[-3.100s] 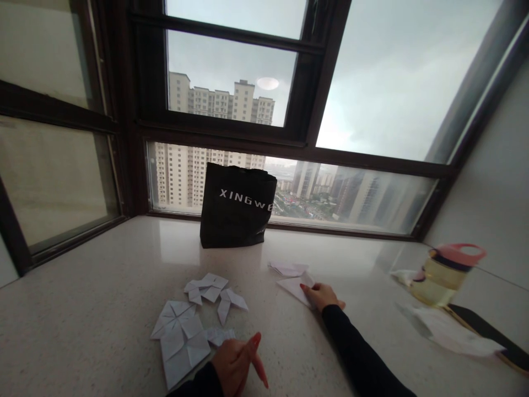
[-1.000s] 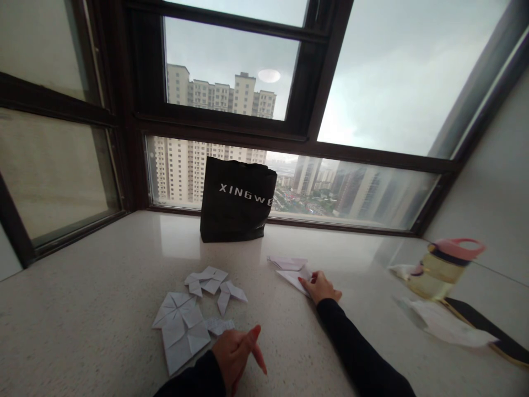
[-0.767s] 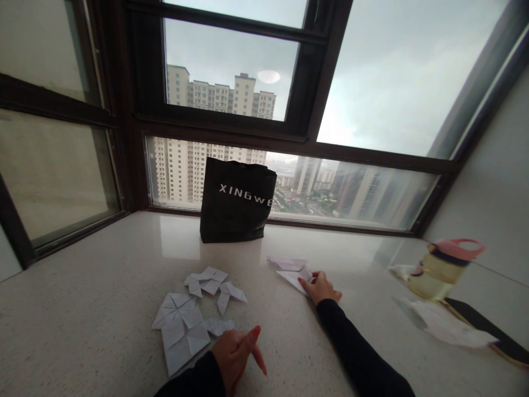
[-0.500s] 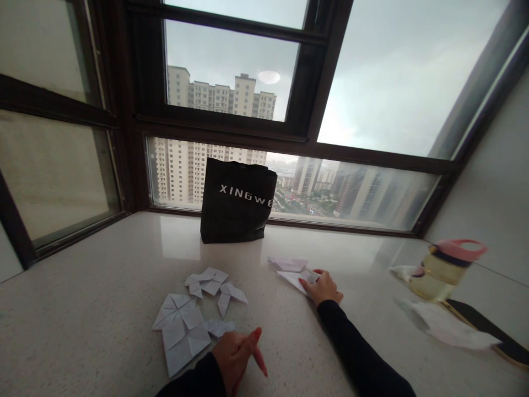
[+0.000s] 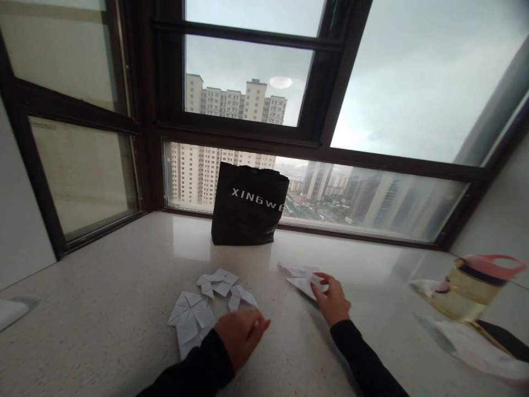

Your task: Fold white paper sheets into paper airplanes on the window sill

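Observation:
My right hand (image 5: 333,300) has its thumb and fingers on a white folded paper piece (image 5: 303,285), gripping its right end. Right behind that piece lies another folded paper (image 5: 295,269). Over the left side of the counter my left hand (image 5: 243,333) is curled, fingertips together, with nothing visible in them. Close beyond it are a bent folded paper (image 5: 243,298) and a small group of folded papers (image 5: 221,282). Larger creased papers, one with fan-like folds (image 5: 189,309) and a squarish one (image 5: 194,331), are partly covered by my left sleeve.
A black bag (image 5: 250,207) with white lettering stands by the window. At the right are a yellowish bottle (image 5: 469,292) with a pink lid, a crumpled white plastic wrapper (image 5: 475,342) and a dark flat object (image 5: 506,339). A white object (image 5: 14,311) sits at the left edge.
The view has shifted, so the scene sits further right. My left hand has moved up toward the bent paper and its fingers have drawn together. My right hand stays at the folded paper.

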`<state>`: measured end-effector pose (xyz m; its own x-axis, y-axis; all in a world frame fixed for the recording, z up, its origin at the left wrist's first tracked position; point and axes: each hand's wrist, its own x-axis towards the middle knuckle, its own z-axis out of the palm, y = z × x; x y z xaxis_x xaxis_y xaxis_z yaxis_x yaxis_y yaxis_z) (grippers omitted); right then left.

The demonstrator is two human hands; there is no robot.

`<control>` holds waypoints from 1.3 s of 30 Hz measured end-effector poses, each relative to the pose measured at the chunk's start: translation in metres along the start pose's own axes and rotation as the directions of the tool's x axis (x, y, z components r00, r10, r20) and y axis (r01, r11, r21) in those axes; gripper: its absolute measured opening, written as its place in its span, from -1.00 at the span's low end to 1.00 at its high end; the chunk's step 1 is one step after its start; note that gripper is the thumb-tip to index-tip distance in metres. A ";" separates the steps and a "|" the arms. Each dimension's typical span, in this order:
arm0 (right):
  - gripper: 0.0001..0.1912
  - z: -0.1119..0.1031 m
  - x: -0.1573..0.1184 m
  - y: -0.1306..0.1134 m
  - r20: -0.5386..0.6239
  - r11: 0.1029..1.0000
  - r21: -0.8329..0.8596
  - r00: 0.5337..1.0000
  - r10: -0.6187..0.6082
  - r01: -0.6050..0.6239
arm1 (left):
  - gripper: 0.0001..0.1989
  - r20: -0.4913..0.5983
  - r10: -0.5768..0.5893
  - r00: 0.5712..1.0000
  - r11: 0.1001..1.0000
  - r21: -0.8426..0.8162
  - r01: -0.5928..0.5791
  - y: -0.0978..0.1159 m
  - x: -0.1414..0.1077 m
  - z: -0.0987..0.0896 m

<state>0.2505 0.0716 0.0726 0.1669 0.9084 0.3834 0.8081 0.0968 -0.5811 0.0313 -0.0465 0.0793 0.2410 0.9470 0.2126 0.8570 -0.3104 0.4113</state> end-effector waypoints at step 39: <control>-0.70 0.009 -0.088 -0.053 0.271 0.733 0.679 0.917 -0.292 0.032 | -0.65 -0.127 -0.586 0.800 0.810 -0.072 0.582 -0.129 -0.012 -0.064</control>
<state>0.1878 -0.0102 0.0629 -0.2357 0.9154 0.3264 0.2144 0.3766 -0.9012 -0.1115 -0.0234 0.0806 -0.3675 0.9291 0.0417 0.8017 0.2938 0.5205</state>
